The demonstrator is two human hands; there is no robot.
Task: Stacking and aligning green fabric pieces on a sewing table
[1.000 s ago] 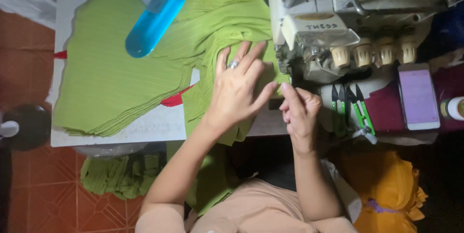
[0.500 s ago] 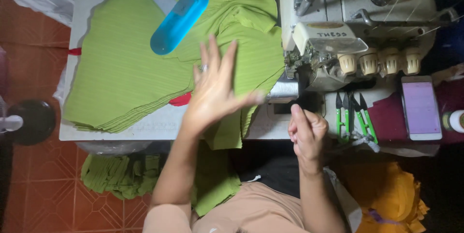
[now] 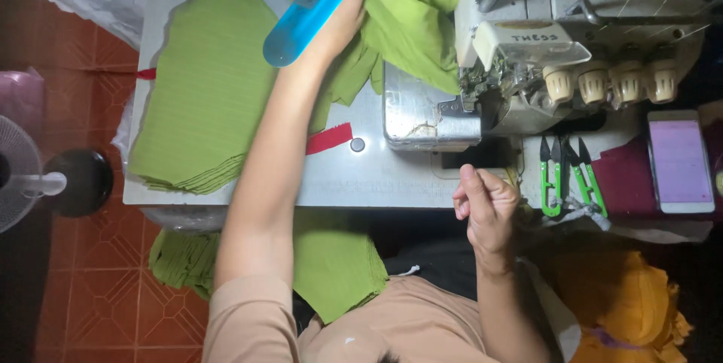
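Note:
My left hand (image 3: 348,10) reaches to the far side of the table and grips a bunched green fabric piece (image 3: 410,16); its fingers run off the top edge. A blue bottle (image 3: 305,13) lies across the wrist area. To the left sits a flat stack of green fabric pieces (image 3: 203,99). My right hand (image 3: 486,205) hovers at the table's front edge with its fingers loosely curled and nothing visible in it. The metal bed (image 3: 422,114) of the white overlock sewing machine (image 3: 602,24) is bare.
Two green-handled thread snips (image 3: 565,176) lie on the grey table (image 3: 361,182) beside a phone (image 3: 680,160) with a lit screen. A red strip (image 3: 330,138) lies near the machine. More green pieces (image 3: 335,265) rest on my lap. A fan (image 3: 30,182) stands at left and orange cloth (image 3: 625,303) at right.
My left hand lifted off the fabric at the machine and swept away to the far side, taking the green piece off the machine bed. My right hand drew back slightly toward me.

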